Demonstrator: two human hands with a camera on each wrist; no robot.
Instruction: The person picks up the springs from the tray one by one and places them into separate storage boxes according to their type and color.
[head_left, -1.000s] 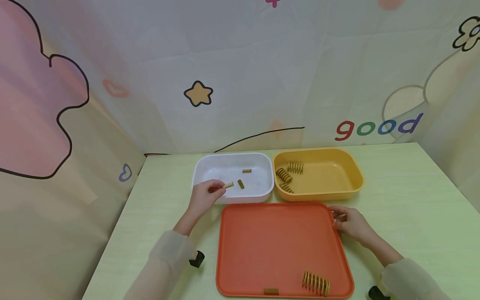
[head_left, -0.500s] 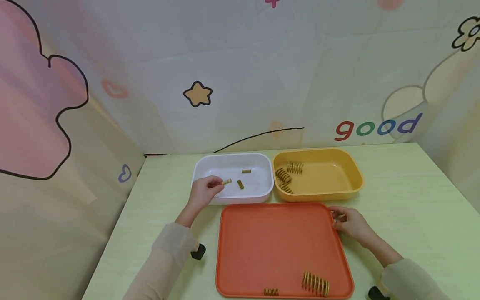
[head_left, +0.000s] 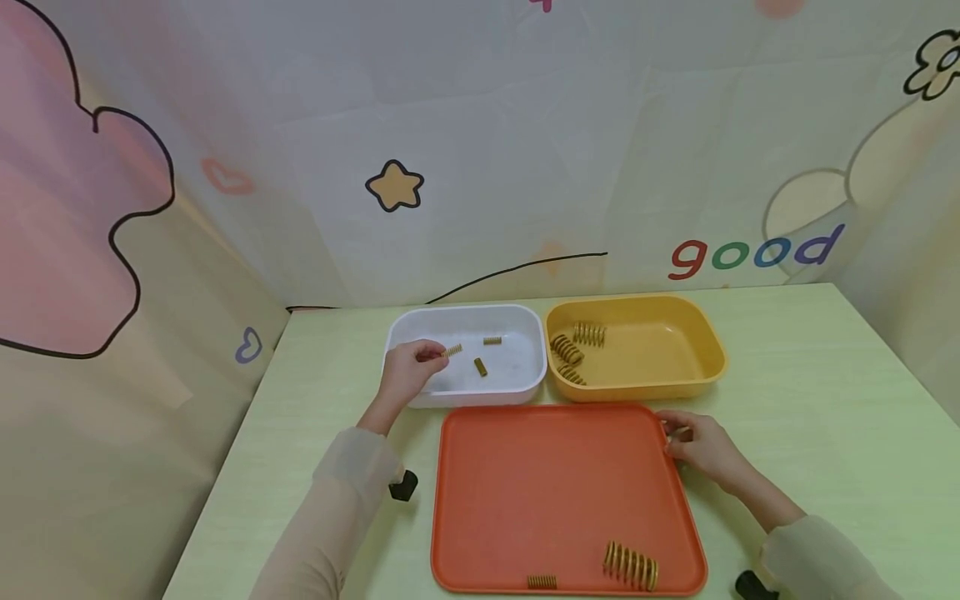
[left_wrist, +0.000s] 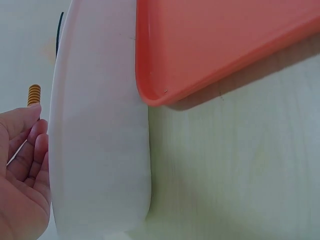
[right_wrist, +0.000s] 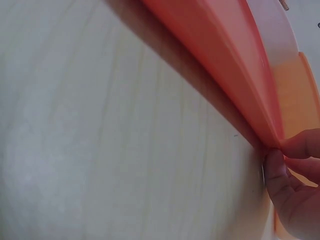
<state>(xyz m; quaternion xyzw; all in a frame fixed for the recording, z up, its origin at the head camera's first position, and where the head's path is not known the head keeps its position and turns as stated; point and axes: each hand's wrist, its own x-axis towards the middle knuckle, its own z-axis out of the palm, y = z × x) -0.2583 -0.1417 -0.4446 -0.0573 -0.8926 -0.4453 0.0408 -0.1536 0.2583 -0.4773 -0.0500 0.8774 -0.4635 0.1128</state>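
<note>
Over the left part of the white bin (head_left: 517, 385), my left hand (head_left: 405, 373) pinches a small gold spring (head_left: 453, 351) between thumb and fingertips; in the left wrist view the spring (left_wrist: 34, 94) stands out past the thumb. Two more small springs, one a tight coil (head_left: 480, 367) and one lighter spring (head_left: 492, 341), lie on that bin's floor. My right hand (head_left: 705, 448) grips the red tray (head_left: 555, 492) at its upper right corner, thumb and fingers (right_wrist: 300, 145) on the rim. A small spring (head_left: 542, 582) and a large spring (head_left: 631, 567) lie along the tray's near edge.
A yellow bin (head_left: 660, 387) stands against the white bin's right side, with large springs (head_left: 589, 334) at its left end. Both bins sit right behind the tray on the pale green table (head_left: 817, 367). A printed cloth (head_left: 510, 183) hangs behind the table.
My left hand has moved slightly up and away over the white bin, the pinched spring with it. The right hand has stayed at the tray's corner.
</note>
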